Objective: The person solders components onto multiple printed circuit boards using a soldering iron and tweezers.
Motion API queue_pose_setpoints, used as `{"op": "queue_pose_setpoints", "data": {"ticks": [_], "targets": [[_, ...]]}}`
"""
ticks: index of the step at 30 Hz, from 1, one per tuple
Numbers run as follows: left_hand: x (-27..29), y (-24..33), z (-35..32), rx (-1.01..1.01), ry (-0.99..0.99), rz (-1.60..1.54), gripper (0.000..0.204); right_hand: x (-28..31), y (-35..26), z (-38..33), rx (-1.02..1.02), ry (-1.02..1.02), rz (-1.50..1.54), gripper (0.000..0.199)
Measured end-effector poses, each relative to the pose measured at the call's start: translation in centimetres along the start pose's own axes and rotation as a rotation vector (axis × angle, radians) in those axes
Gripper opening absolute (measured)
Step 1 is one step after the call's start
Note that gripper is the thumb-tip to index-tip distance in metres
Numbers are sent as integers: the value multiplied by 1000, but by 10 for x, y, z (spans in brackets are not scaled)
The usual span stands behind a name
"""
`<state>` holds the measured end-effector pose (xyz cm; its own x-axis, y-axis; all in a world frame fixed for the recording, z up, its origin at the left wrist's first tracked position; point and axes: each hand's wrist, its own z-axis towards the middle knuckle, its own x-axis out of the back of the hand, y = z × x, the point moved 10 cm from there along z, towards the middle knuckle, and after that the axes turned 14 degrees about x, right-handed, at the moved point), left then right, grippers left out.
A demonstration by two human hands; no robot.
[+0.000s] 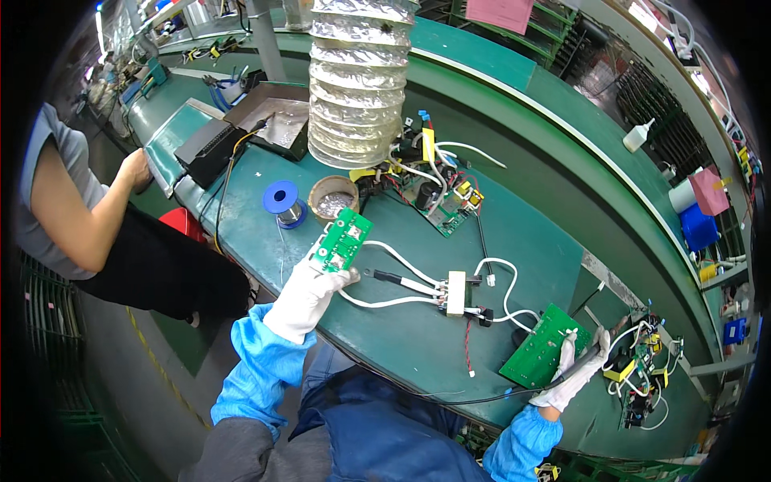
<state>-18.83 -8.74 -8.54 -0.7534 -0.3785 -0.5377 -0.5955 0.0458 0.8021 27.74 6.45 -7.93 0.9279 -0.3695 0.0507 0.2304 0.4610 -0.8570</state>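
Note:
In my white-gloved left hand (301, 301) is a small green circuit board (344, 239), pinched at its lower edge and tilted above the bench. White wires run from it to a pale block-shaped transformer (456, 292) lying on the bench. More white wire links the transformer to a larger green circuit board (540, 353) at the right. My gloved right hand (572, 379) is closed round a dark-handled soldering iron (581, 363), its cable trailing left along the bench edge. The fingers overlap the large board's right side; whether they press on it I cannot tell.
Beyond the small board stand a solder wire spool (283, 202) and a round tub (332, 198). A silvery duct (356, 88) hangs over the bench (401, 337). Wired board assemblies (450, 201) lie behind and at far right (641, 365). Another person (96, 209) is at the left.

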Motion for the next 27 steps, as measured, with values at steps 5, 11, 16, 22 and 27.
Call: {"op": "queue_pose_setpoints", "data": {"ticks": [5,11,16,22,27], "targets": [[-2,0,1,47,-4,36,70,3,-3,-1,126,-60,-110,52],[-2,4,2,7,23,86,63,2,-6,-1,164,-74,-142,61],[-3,5,1,29,24,113,59,-3,-19,-2,226,-106,-240,65],[15,-6,5,28,47,131,55,-2,-14,-1,213,-87,-181,63],[7,-1,3,28,28,90,57,2,-7,-1,222,-83,-193,62]]}}
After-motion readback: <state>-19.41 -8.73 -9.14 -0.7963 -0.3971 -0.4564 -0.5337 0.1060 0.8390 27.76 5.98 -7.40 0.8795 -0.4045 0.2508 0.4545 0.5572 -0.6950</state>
